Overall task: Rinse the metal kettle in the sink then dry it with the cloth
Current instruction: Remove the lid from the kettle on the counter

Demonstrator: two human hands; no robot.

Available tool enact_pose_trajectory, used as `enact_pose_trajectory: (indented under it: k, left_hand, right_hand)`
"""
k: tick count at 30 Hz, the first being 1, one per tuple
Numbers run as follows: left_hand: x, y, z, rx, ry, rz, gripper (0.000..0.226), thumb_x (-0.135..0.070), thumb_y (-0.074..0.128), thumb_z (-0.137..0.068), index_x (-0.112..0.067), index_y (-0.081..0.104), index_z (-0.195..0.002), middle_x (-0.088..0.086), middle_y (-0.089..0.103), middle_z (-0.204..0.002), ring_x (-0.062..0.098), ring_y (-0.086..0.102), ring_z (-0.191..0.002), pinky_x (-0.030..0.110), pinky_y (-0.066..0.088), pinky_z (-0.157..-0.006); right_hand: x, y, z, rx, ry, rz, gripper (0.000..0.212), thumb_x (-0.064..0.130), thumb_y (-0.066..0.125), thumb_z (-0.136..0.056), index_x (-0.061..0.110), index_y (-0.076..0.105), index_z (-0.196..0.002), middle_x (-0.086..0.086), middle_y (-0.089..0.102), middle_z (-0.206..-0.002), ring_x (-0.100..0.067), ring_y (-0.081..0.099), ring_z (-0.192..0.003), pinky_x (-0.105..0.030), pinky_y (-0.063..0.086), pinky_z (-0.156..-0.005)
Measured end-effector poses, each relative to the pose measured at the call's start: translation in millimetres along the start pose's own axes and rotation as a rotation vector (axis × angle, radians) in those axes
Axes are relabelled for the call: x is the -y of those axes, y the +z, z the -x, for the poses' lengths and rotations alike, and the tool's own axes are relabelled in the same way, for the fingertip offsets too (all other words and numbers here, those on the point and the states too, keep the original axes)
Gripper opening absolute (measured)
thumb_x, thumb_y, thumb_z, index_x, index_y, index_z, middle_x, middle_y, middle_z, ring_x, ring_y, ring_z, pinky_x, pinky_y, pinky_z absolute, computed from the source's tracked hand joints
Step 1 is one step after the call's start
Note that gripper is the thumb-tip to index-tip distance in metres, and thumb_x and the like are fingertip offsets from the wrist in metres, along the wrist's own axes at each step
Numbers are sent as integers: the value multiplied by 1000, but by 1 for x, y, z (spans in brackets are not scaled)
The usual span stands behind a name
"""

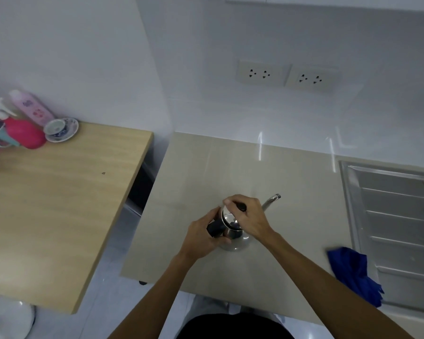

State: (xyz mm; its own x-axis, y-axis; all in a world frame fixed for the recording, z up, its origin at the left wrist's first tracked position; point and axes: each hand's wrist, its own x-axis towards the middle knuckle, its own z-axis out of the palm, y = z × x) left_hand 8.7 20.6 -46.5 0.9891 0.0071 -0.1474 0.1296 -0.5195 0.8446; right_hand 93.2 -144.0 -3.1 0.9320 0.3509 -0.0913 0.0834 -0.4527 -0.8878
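Observation:
A small metal kettle (233, 237) with a thin curved spout (271, 200) stands on the beige counter (198, 172). My left hand (203, 234) wraps around its black handle on the left side. My right hand (247, 216) grips the lid from above, by its black knob, and the lid looks tilted up off the opening. A blue cloth (355, 272) lies crumpled at the counter's right, overlapping the steel draining board (397, 216) of the sink. The sink basin itself is mostly out of frame at the right edge.
A wooden table (59, 204) stands left of the counter across a narrow gap; at its far corner are a pink bottle (32, 108), a red bowl (25, 135) and a cup on a saucer (60, 129). Two double wall sockets (287, 75) sit above the counter.

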Motion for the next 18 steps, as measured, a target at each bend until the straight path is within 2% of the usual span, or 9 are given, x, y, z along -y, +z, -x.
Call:
enact_pose_trajectory:
  k: [4, 6, 8, 10, 14, 15, 18]
  left_hand:
    - [0, 2, 0, -7, -3, -1, 94, -46, 90, -58, -29, 50, -142, -17, 69, -120, 6, 67, -108, 30, 56, -96]
    - [-2, 1, 1, -12, -10, 3, 94, -46, 89, -57, -34, 50, -141, -19, 70, -120, 5, 67, -108, 32, 56, -96]
    - [-5, 0, 2, -17, -5, 6, 89, -46, 89, -56, -49, 49, -135, -31, 67, -115, -5, 65, -107, 27, 55, -96]
    - [-8, -1, 3, -27, 0, 3, 87, -43, 91, -56, -59, 48, -130, -34, 66, -114, -9, 63, -109, 24, 54, -96]
    - [-8, 3, 7, -33, 7, 15, 85, -43, 90, -64, -48, 49, -138, -23, 68, -123, -3, 63, -114, 32, 55, -98]
    - [-7, 4, 7, -37, 7, 16, 83, -45, 89, -65, -50, 48, -138, -26, 67, -122, -4, 63, -113, 30, 55, -97]
    - [-11, 3, 11, -60, 6, 5, 84, -49, 88, -63, -72, 40, -127, -45, 60, -115, -18, 58, -109, 11, 49, -93]
  right_hand:
    - [0, -1, 2, 19, -36, 18, 24, 34, 61, -94, 16, 76, -98, 10, 74, -91, -5, 68, -85, -26, 54, -81]
    - [2, -3, 1, 44, -26, 38, 25, 35, 61, -95, 16, 76, -101, 10, 74, -94, -1, 67, -87, -20, 50, -81]
    - [5, -8, 0, 83, -25, 32, 27, 37, 60, -96, 17, 76, -106, 11, 74, -99, 5, 64, -91, -12, 46, -81]
    - [7, -14, 2, 107, -49, 34, 31, 40, 59, -97, 18, 74, -112, 12, 72, -108, 9, 62, -98, -7, 44, -85]
    - [6, -33, 16, 12, -127, -6, 26, 31, 60, -97, 14, 74, -112, 13, 70, -109, 10, 60, -106, -8, 43, -91]
    - [3, -39, 20, -20, -157, -1, 25, 29, 61, -97, 13, 74, -111, 11, 71, -109, 6, 61, -107, -11, 44, -92]
    - [-16, -58, 35, -111, -172, 39, 26, 33, 64, -94, 16, 76, -110, 4, 65, -105, -6, 61, -102, -16, 46, -91]
